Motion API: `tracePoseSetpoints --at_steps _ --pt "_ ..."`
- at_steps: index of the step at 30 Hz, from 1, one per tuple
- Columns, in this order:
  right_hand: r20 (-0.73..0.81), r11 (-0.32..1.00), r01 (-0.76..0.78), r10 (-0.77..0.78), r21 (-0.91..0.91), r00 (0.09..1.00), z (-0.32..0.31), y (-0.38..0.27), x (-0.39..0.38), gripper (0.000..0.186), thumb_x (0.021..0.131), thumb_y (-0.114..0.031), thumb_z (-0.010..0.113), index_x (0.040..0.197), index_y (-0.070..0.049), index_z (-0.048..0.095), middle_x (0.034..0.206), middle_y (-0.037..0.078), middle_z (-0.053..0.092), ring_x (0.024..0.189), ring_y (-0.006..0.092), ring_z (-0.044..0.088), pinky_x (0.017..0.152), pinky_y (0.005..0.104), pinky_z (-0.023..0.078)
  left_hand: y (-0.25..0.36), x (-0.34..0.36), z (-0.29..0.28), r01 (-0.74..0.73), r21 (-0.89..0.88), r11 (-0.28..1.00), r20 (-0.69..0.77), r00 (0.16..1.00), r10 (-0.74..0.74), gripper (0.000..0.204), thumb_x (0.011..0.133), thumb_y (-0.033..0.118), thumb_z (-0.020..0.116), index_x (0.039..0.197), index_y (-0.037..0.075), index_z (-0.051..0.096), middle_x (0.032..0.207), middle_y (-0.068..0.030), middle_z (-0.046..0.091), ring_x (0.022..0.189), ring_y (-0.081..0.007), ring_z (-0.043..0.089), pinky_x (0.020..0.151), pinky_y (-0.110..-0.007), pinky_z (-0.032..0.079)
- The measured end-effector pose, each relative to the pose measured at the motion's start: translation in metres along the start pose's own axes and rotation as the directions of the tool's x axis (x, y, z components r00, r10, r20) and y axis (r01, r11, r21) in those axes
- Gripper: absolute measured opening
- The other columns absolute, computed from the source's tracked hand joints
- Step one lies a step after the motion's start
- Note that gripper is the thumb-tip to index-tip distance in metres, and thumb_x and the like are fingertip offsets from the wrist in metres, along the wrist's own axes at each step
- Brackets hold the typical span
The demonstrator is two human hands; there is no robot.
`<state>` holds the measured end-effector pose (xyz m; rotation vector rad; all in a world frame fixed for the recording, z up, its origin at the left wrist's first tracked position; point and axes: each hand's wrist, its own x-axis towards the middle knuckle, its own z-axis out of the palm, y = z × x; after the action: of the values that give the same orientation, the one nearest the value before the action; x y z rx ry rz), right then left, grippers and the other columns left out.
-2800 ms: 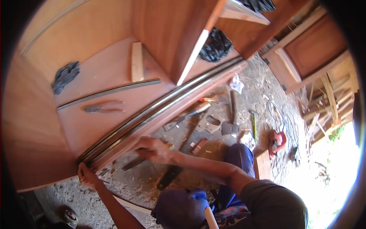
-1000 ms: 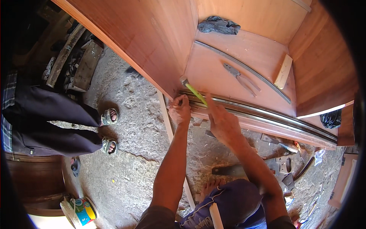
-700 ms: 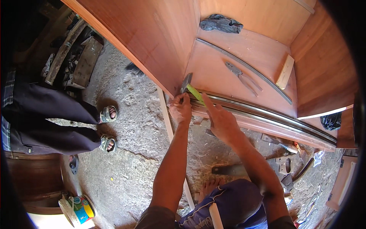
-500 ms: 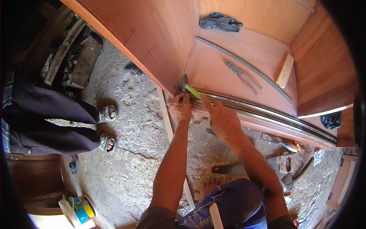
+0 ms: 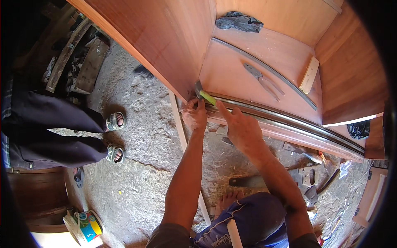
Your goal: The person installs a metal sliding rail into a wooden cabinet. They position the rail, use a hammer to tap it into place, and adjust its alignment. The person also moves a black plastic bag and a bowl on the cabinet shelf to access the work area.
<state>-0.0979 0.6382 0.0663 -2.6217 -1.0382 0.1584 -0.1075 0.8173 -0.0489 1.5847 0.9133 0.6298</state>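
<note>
My right hand (image 5: 244, 129) is closed round a hammer (image 5: 207, 97) with a yellow-green handle, its index finger stretched along the handle. The dark hammer head rests close to the lower front corner of a reddish-brown wooden cabinet (image 5: 165, 37). Just below that head, my left hand (image 5: 194, 115) has its fingers pinched together against the corner; whatever they hold is too small or hidden. From this corner two parallel metal rails (image 5: 285, 122) run along the cabinet's front edge to the right. Pliers (image 5: 262, 80) lie on the cabinet floor behind the rails.
Inside the cabinet are a loose metal strip (image 5: 264, 68), a wood block (image 5: 309, 75) and a black plastic bag (image 5: 239, 22). A handsaw (image 5: 252, 182) and a chisel-like tool (image 5: 304, 153) lie on the rough floor. At left stands another person (image 5: 62, 128) in sandals, near a paint bucket (image 5: 84, 227).
The hammer head has shifted slightly to the left and tilted a little at the corner. Both hands stay almost in place, and the view has moved only slightly.
</note>
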Motion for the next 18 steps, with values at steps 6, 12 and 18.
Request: tracePoseSetpoints --at_steps 6,12,18 --pt "0.030 1.000 -0.003 0.003 -0.001 1.000 0.002 0.003 -0.005 0.077 0.090 -0.006 0.064 0.160 -0.019 0.037 0.099 0.015 0.065 0.075 0.0343 0.073 0.064 0.0452 0.061 0.007 -0.005 0.002 -0.025 -0.030 0.999 -0.035 0.999 0.024 0.022 0.092 0.024 0.075 0.096 0.004 0.079 0.065 -0.0048 0.067 0.050 -0.0136 0.062 0.048 -0.032 0.052" --pt "0.047 0.998 -0.057 0.056 0.025 0.997 -0.005 0.001 0.000 0.083 0.085 -0.003 0.067 0.160 -0.023 0.039 0.103 0.016 0.067 0.082 0.0382 0.072 0.071 0.0488 0.059 -0.001 -0.004 0.002 -0.079 -0.049 0.996 -0.053 0.996 0.076 0.022 0.092 0.025 0.074 0.095 0.004 0.079 0.066 -0.0056 0.069 0.050 -0.0150 0.063 0.048 -0.033 0.052" --pt "-0.024 0.999 -0.011 0.012 0.043 1.000 0.004 0.009 -0.003 0.082 0.085 -0.004 0.067 0.160 -0.021 0.038 0.102 0.017 0.065 0.079 0.0369 0.072 0.068 0.0471 0.060 -0.017 -0.001 0.000 -0.052 0.015 0.999 -0.045 0.998 0.053 0.026 0.094 0.018 0.074 0.111 -0.001 0.074 0.082 -0.0082 0.070 0.059 -0.0144 0.063 0.052 -0.030 0.053"
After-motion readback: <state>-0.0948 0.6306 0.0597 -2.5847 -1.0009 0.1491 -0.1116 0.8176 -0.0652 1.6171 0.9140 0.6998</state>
